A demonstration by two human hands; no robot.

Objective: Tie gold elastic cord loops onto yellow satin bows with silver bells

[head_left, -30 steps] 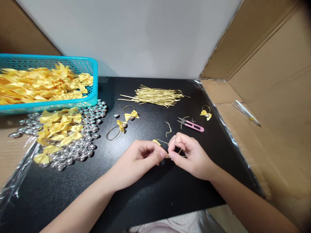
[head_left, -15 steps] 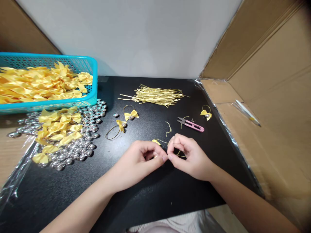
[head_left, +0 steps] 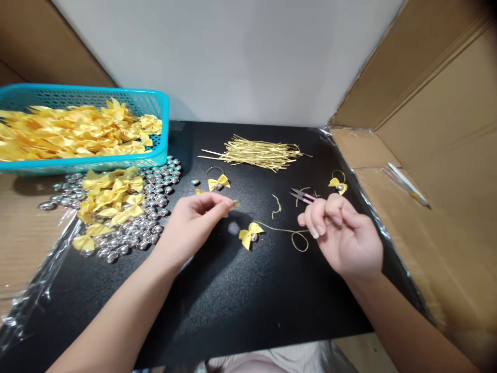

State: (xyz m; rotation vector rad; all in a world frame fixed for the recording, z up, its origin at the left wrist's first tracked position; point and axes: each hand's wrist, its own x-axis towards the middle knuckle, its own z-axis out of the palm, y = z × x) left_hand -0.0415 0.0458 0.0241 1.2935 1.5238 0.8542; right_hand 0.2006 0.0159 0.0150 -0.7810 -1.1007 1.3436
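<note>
My left hand (head_left: 204, 217) pinches a small yellow-gold piece (head_left: 235, 203) between thumb and forefinger, above the black table; its exact kind is blurred. My right hand (head_left: 339, 233) is turned palm up with curled fingers over pink-handled thread snips (head_left: 301, 195). The handle is mostly hidden behind this hand, and whatever the fingers may hold cannot be made out. Between the hands lies a yellow ribbon bow (head_left: 250, 235) with a silver bead; its gold cord (head_left: 298, 241) loops toward my right fingertips. Another bow (head_left: 199, 191) is mostly covered by my left hand.
A teal basket (head_left: 165, 129) full of yellow bows stands at left, with silver beads (head_left: 132, 238) and loose bows (head_left: 112, 197) before it. A bundle of gold cords (head_left: 264, 154) lies at the back. Bow rings (head_left: 218, 182) and cord scraps (head_left: 276, 204) are scattered. Tweezers (head_left: 407, 186) rest on cardboard.
My hands, fingertips together before, have parted: the left went up and left, the right moved right over the snips and turned palm up. The bow between them has come into full view.
</note>
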